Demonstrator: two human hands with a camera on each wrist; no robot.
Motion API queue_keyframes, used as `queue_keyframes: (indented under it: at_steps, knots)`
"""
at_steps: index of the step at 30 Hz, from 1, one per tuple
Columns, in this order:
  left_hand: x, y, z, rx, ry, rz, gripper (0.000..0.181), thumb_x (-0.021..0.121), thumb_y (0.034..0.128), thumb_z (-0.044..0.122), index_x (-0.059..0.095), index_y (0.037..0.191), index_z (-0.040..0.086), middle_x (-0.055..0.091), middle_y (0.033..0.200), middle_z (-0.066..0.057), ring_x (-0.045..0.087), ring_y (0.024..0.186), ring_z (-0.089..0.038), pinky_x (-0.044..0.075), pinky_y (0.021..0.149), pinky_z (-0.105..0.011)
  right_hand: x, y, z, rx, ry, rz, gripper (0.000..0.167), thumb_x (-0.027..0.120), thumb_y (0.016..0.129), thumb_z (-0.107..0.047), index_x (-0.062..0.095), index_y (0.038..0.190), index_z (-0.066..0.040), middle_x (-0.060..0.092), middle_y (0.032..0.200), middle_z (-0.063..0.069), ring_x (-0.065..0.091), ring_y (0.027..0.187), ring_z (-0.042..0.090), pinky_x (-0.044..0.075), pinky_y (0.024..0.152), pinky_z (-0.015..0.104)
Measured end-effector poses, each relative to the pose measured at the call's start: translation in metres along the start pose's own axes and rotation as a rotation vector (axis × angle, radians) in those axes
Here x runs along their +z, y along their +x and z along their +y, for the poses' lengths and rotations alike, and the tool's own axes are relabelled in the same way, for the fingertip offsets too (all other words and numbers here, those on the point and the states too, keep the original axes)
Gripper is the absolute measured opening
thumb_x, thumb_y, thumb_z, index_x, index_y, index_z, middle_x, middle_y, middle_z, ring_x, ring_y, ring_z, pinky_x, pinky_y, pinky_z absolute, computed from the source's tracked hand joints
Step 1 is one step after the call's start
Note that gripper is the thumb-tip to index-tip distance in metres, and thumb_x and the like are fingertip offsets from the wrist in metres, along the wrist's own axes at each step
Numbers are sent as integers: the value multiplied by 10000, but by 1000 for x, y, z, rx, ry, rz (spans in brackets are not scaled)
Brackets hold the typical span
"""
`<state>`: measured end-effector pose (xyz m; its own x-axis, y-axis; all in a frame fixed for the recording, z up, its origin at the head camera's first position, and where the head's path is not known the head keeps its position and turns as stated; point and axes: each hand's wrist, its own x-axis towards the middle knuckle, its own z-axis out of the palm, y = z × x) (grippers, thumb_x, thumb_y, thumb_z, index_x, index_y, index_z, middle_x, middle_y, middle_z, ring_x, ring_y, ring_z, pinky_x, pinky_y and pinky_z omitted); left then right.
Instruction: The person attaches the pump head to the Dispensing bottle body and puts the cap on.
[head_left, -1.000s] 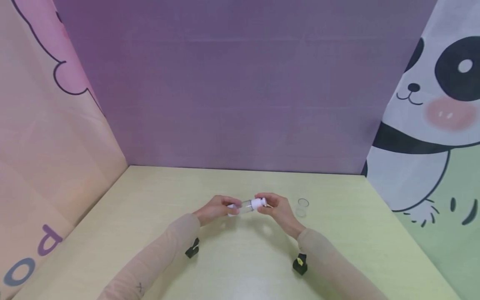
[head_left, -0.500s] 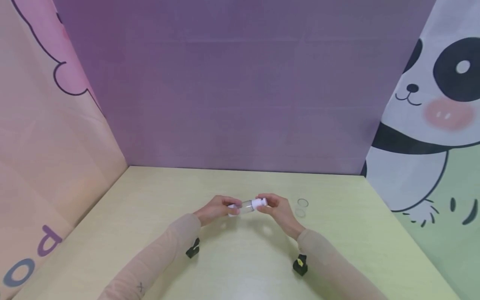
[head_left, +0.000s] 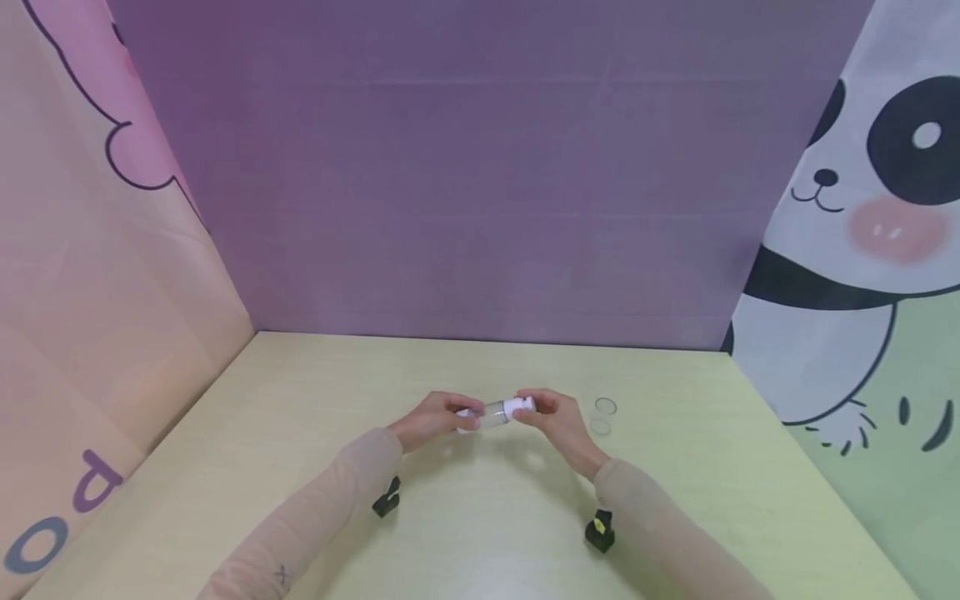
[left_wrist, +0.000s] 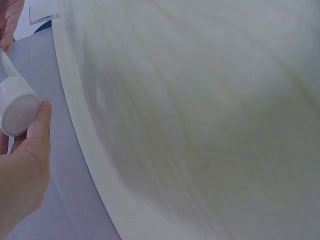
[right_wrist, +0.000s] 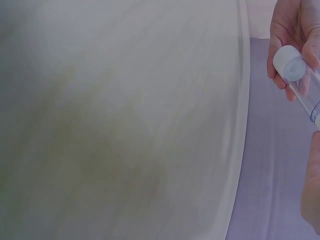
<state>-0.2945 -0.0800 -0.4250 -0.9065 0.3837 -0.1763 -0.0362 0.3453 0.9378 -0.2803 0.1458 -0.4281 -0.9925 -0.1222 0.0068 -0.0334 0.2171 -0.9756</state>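
Observation:
Between my two hands lies a small clear bottle [head_left: 494,413] with white ends, held nearly level above the table and tilted slightly up to the right. My left hand [head_left: 433,419] grips its white base [left_wrist: 20,107] between thumb and fingers. The fingers and thumb of my right hand [head_left: 558,421] pinch the white top [head_left: 519,407] at the other end. In the right wrist view the clear body [right_wrist: 311,95] looks see-through, and the top is mostly cut off by the frame's edge. A clear, cup-like cap [head_left: 602,417] stands on the table just right of my right hand.
The pale table [head_left: 495,533] runs back to a purple cloth wall [head_left: 487,183]. Printed cloths flank it, with a panda [head_left: 817,275] on the right one. Black camera mounts [head_left: 386,497] sit under both wrists.
My right fingers and the white top have shifted very slightly to the right. My left hand keeps its hold on the base, and the clear cap stays in place.

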Motion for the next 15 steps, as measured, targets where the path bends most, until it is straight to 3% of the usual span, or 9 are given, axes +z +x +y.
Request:
queue_keyframes:
  at_steps: [15]
  knots:
    - [2,4,-3,-11,0,2,325,689,817,203,650,1134,140,570,1217,-47,504,991,-195,421,817,-318,-1,-2,0,-6,-18,-7,434,719,779,-181,597,1166,-27,656,1066,77,603,923,148,487,847,316]
